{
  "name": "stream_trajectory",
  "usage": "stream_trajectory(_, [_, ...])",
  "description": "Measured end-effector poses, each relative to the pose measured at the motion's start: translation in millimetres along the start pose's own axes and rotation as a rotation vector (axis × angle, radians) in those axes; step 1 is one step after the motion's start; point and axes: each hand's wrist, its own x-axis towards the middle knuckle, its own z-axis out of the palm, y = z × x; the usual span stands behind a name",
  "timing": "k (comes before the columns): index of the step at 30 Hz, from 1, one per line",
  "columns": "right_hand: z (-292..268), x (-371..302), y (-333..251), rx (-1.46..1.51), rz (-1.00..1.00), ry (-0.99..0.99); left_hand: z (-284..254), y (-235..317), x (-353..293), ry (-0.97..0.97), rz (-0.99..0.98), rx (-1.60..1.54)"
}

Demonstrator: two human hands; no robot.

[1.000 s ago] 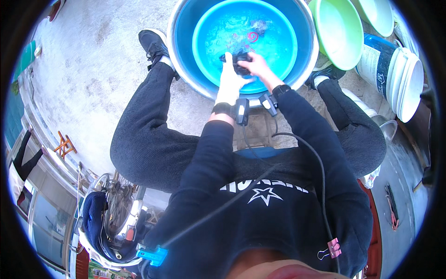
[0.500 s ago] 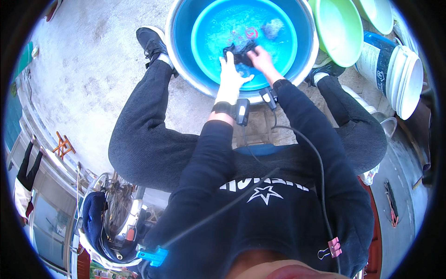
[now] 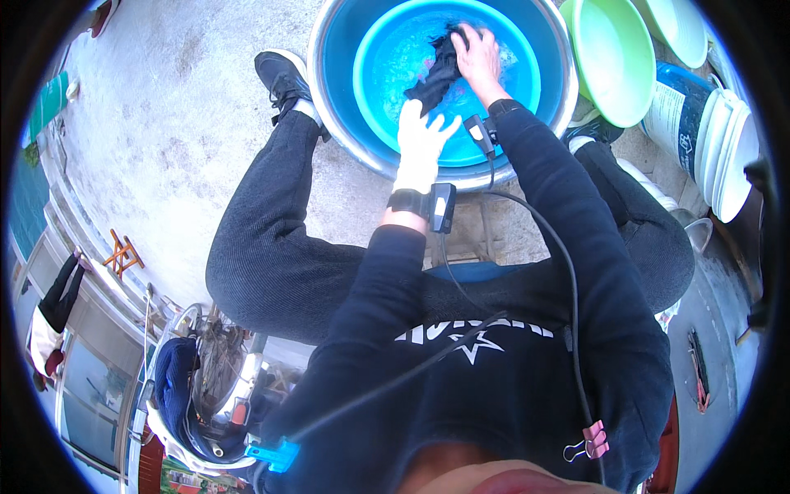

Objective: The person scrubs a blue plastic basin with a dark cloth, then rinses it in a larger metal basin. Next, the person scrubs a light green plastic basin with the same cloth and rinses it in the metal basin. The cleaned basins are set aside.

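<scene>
A wet black cloth point(image 3: 438, 80) stretches slantwise across the water in a light blue basin point(image 3: 363, 99). My right hand point(image 3: 479, 58) is closed round its far end. At the near end, my left hand point(image 3: 420, 148) looks very bright; its outer fingers grip the cloth, while thumb and forefinger stick out to the right. The cloth partly hides what lies under it, and a little red shows in the water beside it. The light blue basin sits inside a bigger blue tub point(image 3: 333, 103) with a silvery rim.
To the right stand light green basins point(image 3: 613, 62) and a dark blue bucket point(image 3: 673, 111) beside stacked white pails point(image 3: 728, 152). A black cable point(image 3: 559, 255) runs from my wrist devices up my chest. Far left are a wooden folding stool point(image 3: 123, 253) and another person point(image 3: 53, 317).
My right hand has moved up and away, drawing the bunched cloth out into a longer strip. My left hand stays near the basin's near side, slightly lower. The whole view has shifted a little.
</scene>
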Motion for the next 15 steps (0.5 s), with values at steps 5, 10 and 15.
stream_trajectory(5, [-25.2, -33.5, -12.6, 0.296, 0.158, -0.957, -16.7, -6.0, 31.7, 0.034, -0.17, -0.204])
stream_trajectory(10, [-43.7, -52.9, -43.5, 0.161, 0.21, -0.82, -9.2, -2.4, 34.4, -0.193, -0.066, -0.153])
stream_trajectory(15, [-22.2, -11.8, -20.1, 0.122, 0.224, -0.324, 14.0, -6.7, 3.1, 0.148, 0.688, 1.418])
